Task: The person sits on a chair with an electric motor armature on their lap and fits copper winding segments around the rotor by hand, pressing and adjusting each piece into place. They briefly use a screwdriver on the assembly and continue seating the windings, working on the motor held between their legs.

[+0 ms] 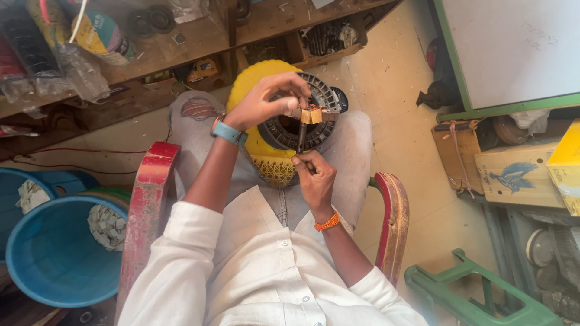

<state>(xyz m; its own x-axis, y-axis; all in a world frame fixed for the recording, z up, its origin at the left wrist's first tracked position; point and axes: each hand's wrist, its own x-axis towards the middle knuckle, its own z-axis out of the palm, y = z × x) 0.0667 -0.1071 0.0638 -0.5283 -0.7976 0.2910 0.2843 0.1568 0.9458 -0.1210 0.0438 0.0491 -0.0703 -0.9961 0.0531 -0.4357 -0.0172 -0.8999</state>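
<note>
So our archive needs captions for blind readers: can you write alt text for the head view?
Seated person's left hand steadies a small copper-wound part while the right hand grips its dark shaft, above a ring-shaped motor core on a yellow housing in the lap.

A small copper coil (312,115) is pinched by the left hand (266,99) above a ringed stator (302,124), which is rested on a yellow stool (266,145) between the knees. A thin dark tool (301,136) is held upright by the right hand (314,178), its tip at the coil. A blue tub (57,253) is seen beside the red chair (148,199).
</note>
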